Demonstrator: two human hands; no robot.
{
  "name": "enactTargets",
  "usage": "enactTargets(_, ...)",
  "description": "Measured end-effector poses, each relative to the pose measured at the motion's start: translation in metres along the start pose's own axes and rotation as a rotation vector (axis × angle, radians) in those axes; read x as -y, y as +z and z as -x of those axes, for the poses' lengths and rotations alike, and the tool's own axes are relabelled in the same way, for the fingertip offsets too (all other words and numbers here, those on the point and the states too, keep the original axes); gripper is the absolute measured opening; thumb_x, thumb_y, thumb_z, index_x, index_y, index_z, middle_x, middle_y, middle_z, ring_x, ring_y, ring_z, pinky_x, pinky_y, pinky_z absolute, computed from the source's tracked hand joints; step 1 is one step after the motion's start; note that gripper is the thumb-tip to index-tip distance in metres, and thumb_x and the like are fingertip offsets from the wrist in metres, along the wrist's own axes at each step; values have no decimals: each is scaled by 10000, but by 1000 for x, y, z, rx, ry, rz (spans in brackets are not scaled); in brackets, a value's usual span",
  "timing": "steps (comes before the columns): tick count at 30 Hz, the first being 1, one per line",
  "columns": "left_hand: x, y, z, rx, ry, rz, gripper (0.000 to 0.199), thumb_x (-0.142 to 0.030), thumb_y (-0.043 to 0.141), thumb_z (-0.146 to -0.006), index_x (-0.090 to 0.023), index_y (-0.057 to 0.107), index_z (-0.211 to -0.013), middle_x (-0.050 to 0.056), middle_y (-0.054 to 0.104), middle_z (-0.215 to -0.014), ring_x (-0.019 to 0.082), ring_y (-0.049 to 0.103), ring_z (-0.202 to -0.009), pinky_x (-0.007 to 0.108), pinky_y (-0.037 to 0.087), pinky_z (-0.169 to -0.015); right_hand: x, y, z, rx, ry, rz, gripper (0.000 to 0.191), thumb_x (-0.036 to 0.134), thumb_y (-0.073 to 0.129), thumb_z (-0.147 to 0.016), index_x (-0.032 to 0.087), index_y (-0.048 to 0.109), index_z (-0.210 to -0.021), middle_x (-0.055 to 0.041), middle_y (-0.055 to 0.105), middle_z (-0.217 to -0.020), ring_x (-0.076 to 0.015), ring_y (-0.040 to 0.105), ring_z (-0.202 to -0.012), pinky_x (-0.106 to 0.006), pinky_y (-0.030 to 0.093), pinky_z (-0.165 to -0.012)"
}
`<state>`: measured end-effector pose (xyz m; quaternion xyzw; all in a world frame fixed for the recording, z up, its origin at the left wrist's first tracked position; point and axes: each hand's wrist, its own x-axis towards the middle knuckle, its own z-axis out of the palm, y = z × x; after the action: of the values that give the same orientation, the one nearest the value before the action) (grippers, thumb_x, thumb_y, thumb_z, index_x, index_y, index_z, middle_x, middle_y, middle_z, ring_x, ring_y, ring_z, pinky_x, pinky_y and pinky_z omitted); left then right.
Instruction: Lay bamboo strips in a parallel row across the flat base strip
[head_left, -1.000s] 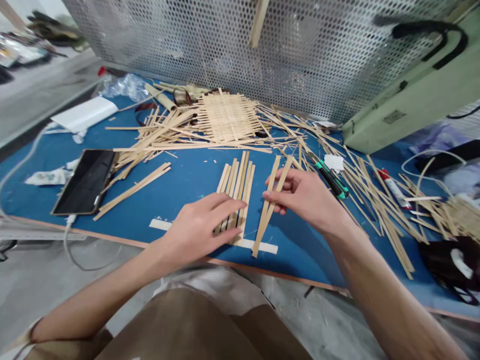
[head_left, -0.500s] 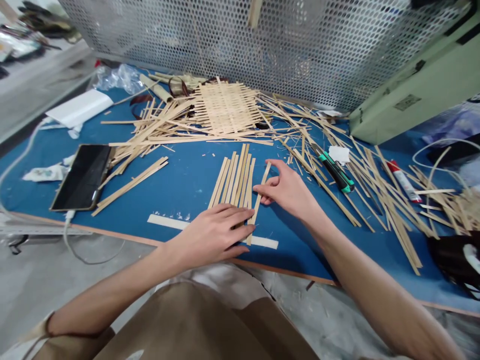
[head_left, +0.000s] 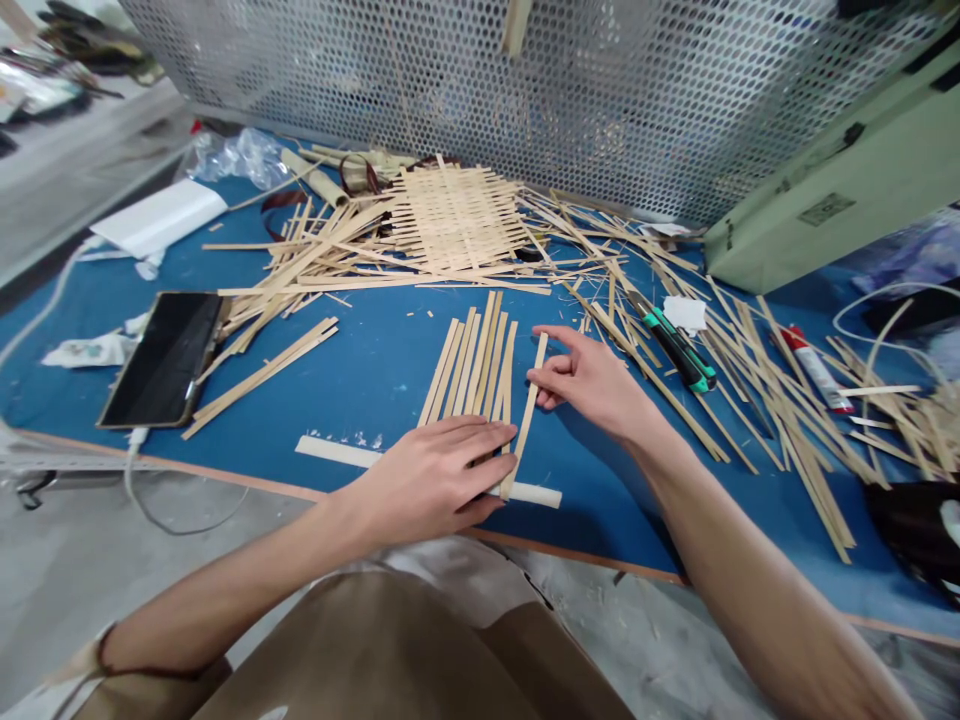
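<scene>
My left hand (head_left: 442, 468) lies flat with its fingers extended over a row of thin bamboo strips (head_left: 474, 360), which stand side by side, pointing away from me. Their near ends are mostly hidden under this hand. Crosswise beneath them runs a pale flat strip (head_left: 337, 451). My right hand (head_left: 581, 380) has thumb and fingers around a single bamboo strip (head_left: 531, 405) just right of the row. Its lower end rests by the pale strip, next to my left fingertips, and its upper end leans slightly right, apart from the row.
Behind the row sits a woven bamboo piece (head_left: 457, 215) among loose strips. A phone (head_left: 165, 358) on a cable lies left. To the right are a utility knife (head_left: 679, 345), a red-capped tube (head_left: 817, 370) and a pale green box (head_left: 825, 200). A perforated metal panel (head_left: 420, 80) stands behind.
The single strip in my right hand has come down toward me, so its lower end now shows by the pale strip. My left hand stays on the row. The view has shifted slightly.
</scene>
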<state>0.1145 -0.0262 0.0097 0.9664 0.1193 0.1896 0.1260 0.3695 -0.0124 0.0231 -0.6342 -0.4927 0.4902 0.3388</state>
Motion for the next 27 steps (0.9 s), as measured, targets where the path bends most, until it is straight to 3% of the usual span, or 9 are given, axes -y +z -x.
enactTargets(6, 1, 4, 0, -19, 17, -18, 226, -291, 582, -1016, -143, 693, -1146, 153, 691, -1416, 276, 688, -1277, 447, 558, -1163, -2, -1, 0, -29, -26, 16, 575, 249, 762, -834, 317, 611, -1385, 35, 689, -685, -210, 698, -629, -368, 635, -615)
enactTargets(13, 2, 5, 0, -35, 15, -15, 257, -291, 620, -992, -131, 696, -1179, 154, 701, -1400, 288, 690, -1272, 460, 570, -1149, -2, 3, -2, -135, -97, 142, 515, 255, 776, -820, 240, 623, -1311, 10, 702, -730, -190, 666, -599, -349, 592, -599)
enactTargets(19, 3, 6, -1, -51, 8, -35, 226, -291, 618, -1011, -141, 698, -1161, 130, 729, -1350, 268, 700, -1253, 444, 576, -1139, -2, 6, -4, -204, -198, 315, 431, 248, 785, -794, 266, 677, -1211, -4, 728, -810, -190, 615, -668, -359, 527, -664)
enactTargets(27, 3, 7, 0, -50, 13, -54, 251, -322, 617, -1018, -148, 690, -1185, 134, 733, -1340, 266, 697, -1257, 445, 575, -1133, -2, 8, -6, -233, -273, 408, 450, 270, 784, -792, 216, 677, -1225, 3, 737, -854, -170, 513, -654, -362, 454, -679)
